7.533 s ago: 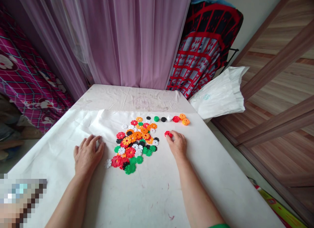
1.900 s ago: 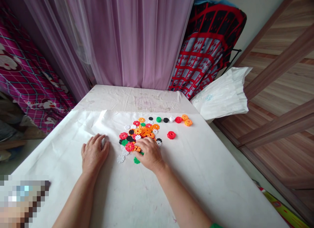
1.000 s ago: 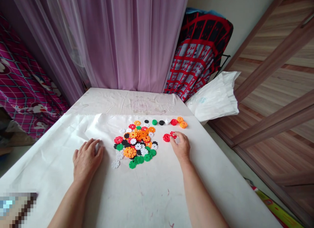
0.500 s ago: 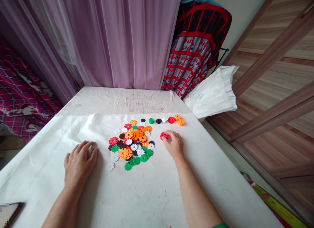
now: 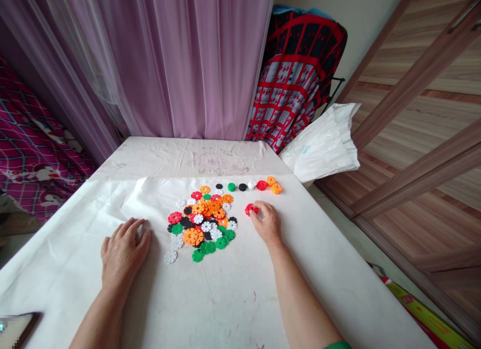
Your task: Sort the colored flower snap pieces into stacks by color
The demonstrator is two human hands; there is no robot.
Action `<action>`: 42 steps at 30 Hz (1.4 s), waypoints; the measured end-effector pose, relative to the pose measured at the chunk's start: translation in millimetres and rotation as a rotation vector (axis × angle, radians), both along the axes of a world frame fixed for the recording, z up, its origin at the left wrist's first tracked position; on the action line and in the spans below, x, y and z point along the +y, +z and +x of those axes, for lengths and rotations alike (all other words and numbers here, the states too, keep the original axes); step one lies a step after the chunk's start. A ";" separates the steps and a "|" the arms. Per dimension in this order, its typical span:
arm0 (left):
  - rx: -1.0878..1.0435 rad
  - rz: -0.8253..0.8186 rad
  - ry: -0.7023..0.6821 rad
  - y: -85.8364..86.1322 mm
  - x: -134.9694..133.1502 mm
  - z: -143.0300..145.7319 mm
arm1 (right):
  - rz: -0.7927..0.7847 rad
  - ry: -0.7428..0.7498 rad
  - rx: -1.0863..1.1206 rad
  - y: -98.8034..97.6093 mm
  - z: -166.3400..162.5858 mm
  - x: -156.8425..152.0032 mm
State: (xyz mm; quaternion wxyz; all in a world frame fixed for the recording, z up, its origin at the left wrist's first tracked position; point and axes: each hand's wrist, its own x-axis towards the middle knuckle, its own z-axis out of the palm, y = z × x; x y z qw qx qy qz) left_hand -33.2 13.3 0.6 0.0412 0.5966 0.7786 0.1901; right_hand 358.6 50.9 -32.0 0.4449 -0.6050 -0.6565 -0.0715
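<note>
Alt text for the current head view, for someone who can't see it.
A person's right hand pinches red flower-shaped discs on a white-covered table, beside a loose pile of multicoloured discs. The left hand rests on the pile's other side; a row of coloured discs lies beyond the right hand.

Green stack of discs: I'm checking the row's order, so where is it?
In the head view, the green stack sits toward the far side of the table, between a black piece at left and the black stack at right.
</note>
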 end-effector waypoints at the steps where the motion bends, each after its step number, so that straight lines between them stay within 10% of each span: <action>1: 0.002 -0.008 -0.002 0.3 0.1 0.2 | 0.019 -0.003 -0.004 1.7 -1.5 -2.2; 13: -0.013 -0.004 0.007 6.0 -1.1 5.4 | -0.311 0.135 -0.198 14.5 -69.1 -39.0; 28: -0.014 0.000 -0.005 4.8 -1.6 4.9 | -0.183 0.403 -0.128 20.4 -89.4 -82.9; 42: -0.033 -0.036 0.006 6.5 -3.1 7.5 | -0.389 0.300 -0.187 24.6 -114.1 -90.7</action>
